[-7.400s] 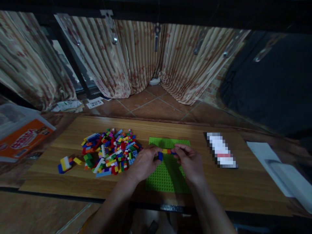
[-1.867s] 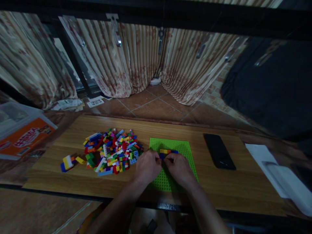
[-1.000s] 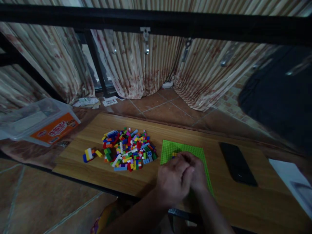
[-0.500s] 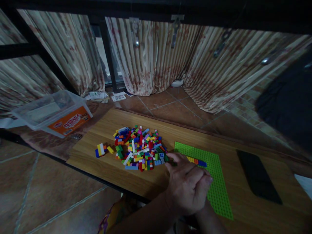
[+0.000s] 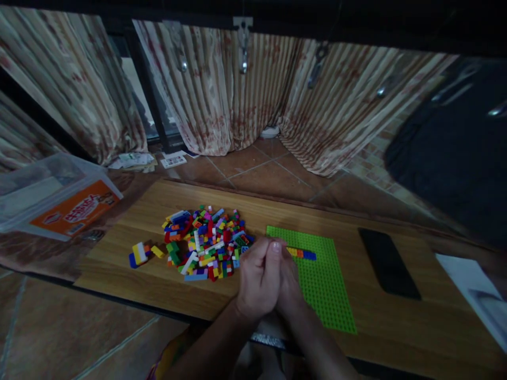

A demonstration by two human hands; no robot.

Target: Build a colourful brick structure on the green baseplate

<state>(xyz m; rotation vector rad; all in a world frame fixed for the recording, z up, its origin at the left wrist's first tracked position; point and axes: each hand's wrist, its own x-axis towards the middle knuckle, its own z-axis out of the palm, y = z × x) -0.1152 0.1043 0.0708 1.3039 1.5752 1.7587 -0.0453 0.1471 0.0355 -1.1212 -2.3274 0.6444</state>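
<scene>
My left hand [image 5: 255, 279] and my right hand [image 5: 289, 282] are pressed together over the table's near side, the fingers closed around each other. What lies between them, if anything, is hidden. Left of them spreads a heap of mixed toy building bricks [image 5: 214, 245]. Beside and partly behind my right hand lies a green studded baseplate [image 5: 328, 295]. A row of yellow, orange and blue bricks [image 5: 304, 254] sits on it, its left end close to my hands.
A small joined group of bricks [image 5: 138, 255] lies left of the heap. The wooden table [image 5: 130, 221] also bears a black flat slab [image 5: 388, 264] at right. A clear plastic box with an orange label [image 5: 77, 208] stands far left; white paper [image 5: 471, 285] lies far right.
My left hand has come from the heap's right edge back against my right hand, and both are now clasped upright. The view has shifted right, so the scene sits further left.
</scene>
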